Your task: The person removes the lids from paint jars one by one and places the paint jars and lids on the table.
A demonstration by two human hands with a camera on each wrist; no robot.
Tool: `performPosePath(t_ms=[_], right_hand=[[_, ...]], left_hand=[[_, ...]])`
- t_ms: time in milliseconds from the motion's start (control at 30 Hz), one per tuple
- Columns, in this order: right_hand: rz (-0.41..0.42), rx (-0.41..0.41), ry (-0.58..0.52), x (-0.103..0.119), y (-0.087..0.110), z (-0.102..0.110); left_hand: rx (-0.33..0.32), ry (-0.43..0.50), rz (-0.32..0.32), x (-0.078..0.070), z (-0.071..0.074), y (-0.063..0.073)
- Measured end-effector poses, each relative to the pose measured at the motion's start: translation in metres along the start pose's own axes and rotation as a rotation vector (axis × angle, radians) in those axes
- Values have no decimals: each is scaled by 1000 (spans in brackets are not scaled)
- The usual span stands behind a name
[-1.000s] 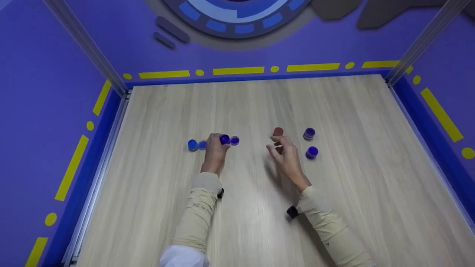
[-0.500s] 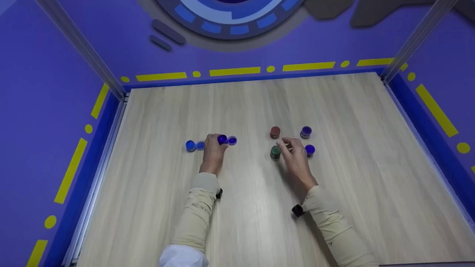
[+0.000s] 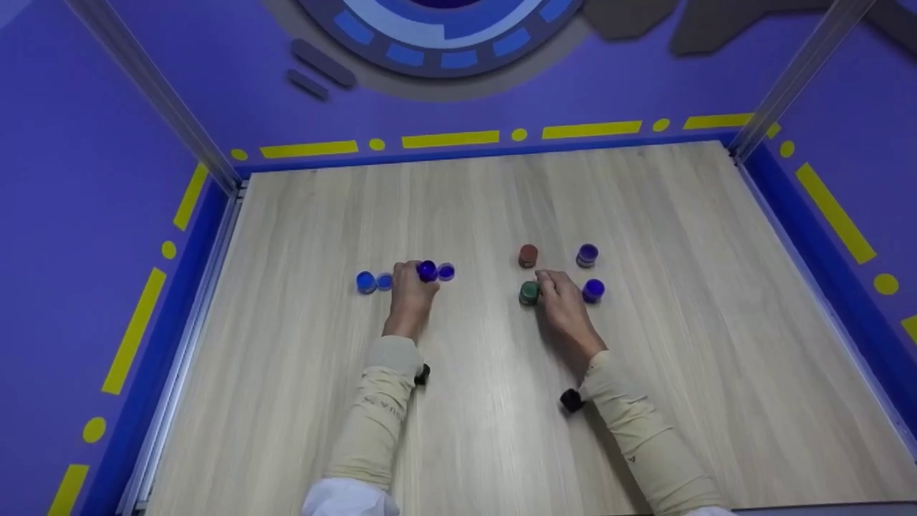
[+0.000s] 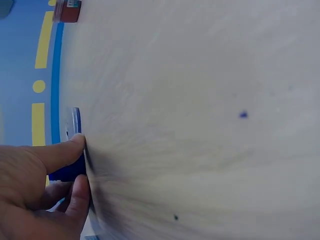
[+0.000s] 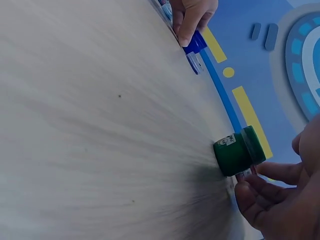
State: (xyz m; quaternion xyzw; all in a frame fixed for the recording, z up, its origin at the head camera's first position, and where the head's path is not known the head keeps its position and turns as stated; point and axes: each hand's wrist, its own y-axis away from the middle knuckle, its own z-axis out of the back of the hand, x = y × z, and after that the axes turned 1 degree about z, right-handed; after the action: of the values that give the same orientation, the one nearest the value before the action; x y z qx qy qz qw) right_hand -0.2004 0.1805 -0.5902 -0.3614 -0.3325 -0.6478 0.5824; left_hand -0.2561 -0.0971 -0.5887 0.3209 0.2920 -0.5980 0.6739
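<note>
My left hand [image 3: 412, 294] grips a dark blue paint jar [image 3: 428, 271] between thumb and fingers, low at the tabletop. Right beside that jar lies a small round lid [image 3: 446, 271], clear with blue on it. A green paint jar [image 3: 529, 292] with a green cap stands to the right. My right hand [image 3: 564, 299] is at the right side of the green jar, fingers bent and fingertips close to it. In the right wrist view, thumb and fingers stand apart just beyond the green jar [image 5: 234, 156], with part of a red jar showing between them.
A light blue jar [image 3: 366, 282] and a round blue lid [image 3: 385, 281] are left of my left hand. Behind the green jar stands a red-brown jar [image 3: 528, 256]. Two purple-blue jars, one farther back [image 3: 587, 255] and one nearer [image 3: 593, 290], stand to the right.
My right hand has drawn off the green jar to the right, uncovering it, then come back left close to it with fingers drawn together. My left hand keeps its grip on the blue jar.
</note>
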Motion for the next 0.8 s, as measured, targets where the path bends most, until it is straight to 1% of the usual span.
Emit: performPosePath(t_ms=[100,267,333,500,600,667,800], right_hand=[[40,31,9,-2,0,-2],[81,73,20,-2,3,-4],[90,84,20,-1,4,-5],[115,135,27,3,12,-11],[133,154,43,5,17,-15],[146,163,56,7,22,-18],[177,189,87,12,30,-23]], left_hand=[[14,14,21,-1,3,3],[66,58,73,1,7,13],[69,59,59,2,9,16],[50,80,0,7,10,26],[57,123,1,7,12,36],[59,134,0,8,13,43],[54,110,-13,8,14,56]])
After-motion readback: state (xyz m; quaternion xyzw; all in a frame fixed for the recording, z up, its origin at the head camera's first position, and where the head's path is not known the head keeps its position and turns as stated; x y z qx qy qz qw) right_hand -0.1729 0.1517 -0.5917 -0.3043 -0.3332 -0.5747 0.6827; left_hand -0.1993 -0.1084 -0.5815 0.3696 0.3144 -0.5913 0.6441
